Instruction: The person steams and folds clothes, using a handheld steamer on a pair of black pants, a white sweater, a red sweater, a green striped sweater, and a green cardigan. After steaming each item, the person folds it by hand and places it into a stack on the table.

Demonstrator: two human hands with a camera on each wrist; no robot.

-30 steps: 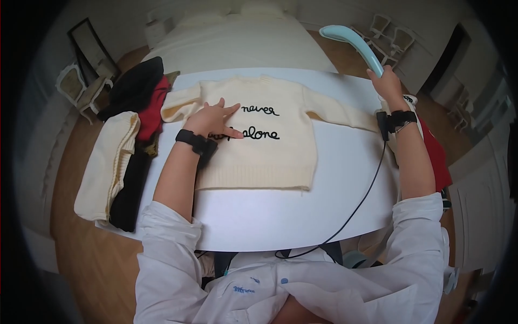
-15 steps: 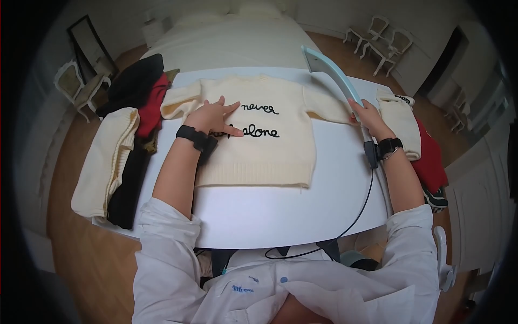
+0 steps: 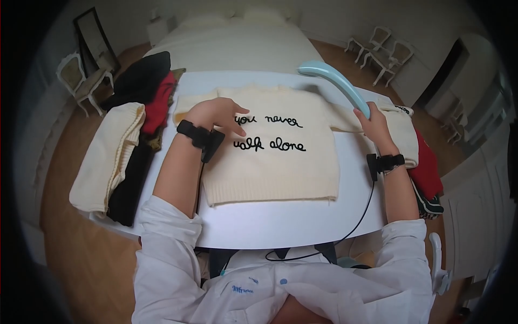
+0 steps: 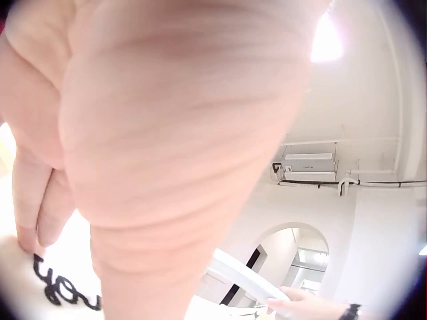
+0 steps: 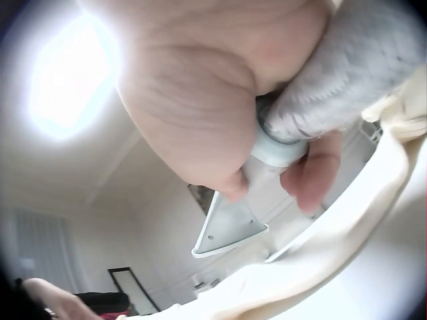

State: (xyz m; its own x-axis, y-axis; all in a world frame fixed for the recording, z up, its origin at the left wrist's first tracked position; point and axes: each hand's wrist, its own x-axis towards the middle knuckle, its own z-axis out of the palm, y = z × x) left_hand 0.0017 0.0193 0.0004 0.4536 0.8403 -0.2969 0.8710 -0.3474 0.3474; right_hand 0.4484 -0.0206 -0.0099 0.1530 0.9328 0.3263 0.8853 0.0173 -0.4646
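A cream knitted sweater (image 3: 275, 173) lies spread face up, with "you never walk alone" in black script. My left hand (image 3: 213, 114) is at its upper left part, fingers extended toward the word "you"; in the left wrist view the fingertips (image 4: 47, 237) come right down at the lettering. My right hand (image 3: 377, 129) grips the handle of a light blue garment steamer (image 3: 340, 83), raised above the sweater's right sleeve (image 3: 345, 116). In the right wrist view its triangular head (image 5: 230, 230) points away, and a grey hose (image 5: 353, 73) runs back from the handle.
Folded garments, cream (image 3: 102, 162), black and red, are stacked on the left of the white table (image 3: 264, 224). More folded clothes (image 3: 429, 167) lie at the right edge. A thin black cable (image 3: 359, 218) hangs from the right wrist. A bed (image 3: 237, 46) stands behind the table.
The sweater has shifted right and toward me, uncovering "you walk". My left hand has changed from spread flat to fingers angled downward. The steamer has swung inward from the far right.
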